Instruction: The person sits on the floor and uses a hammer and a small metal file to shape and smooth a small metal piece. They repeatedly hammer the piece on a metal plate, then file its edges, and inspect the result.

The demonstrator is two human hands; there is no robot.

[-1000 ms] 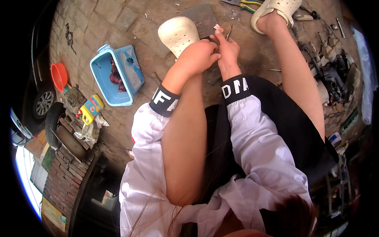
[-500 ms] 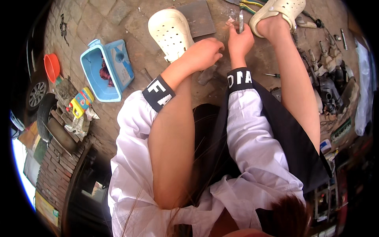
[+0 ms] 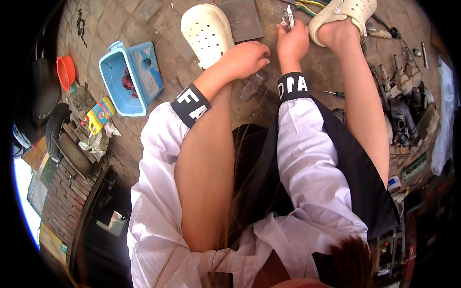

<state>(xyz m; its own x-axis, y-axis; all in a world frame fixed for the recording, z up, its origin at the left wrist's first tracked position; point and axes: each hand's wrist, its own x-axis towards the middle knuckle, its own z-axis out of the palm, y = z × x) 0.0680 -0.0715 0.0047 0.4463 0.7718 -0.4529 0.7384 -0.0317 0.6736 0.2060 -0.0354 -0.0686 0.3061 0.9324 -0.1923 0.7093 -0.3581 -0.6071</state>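
Note:
My right hand (image 3: pixel 293 42) is closed round a narrow silvery blade-like metal piece (image 3: pixel 290 16), which sticks up past the thumb. Its lower part is hidden in the fist, so its exact kind cannot be made out. A small pinkish bit shows beside the thumb. My left hand (image 3: pixel 244 60) hangs over the left shin next to a cream clog (image 3: pixel 207 34). Its fingers are loosely bent, the thumb stands apart, and nothing shows in it. Below that hand lies a dark hammer head (image 3: pixel 252 86). A flat metal plate (image 3: pixel 245 19) rests on the ground beyond.
At left stand a light blue plastic bin (image 3: pixel 129 109) with dark red cloth inside, a yellow bottle (image 3: pixel 101 115) and an orange bowl (image 3: pixel 66 73). Right of my leg are a screwdriver (image 3: pixel 332 92) and piled metal parts (image 3: pixel 401 105). Yellow-green cables (image 3: pixel 305 6) lie by the right clog.
My right hand has shifted slightly up, and the metal piece now leans a little left. The hammer head shows more fully below my left hand. The view has moved slightly.

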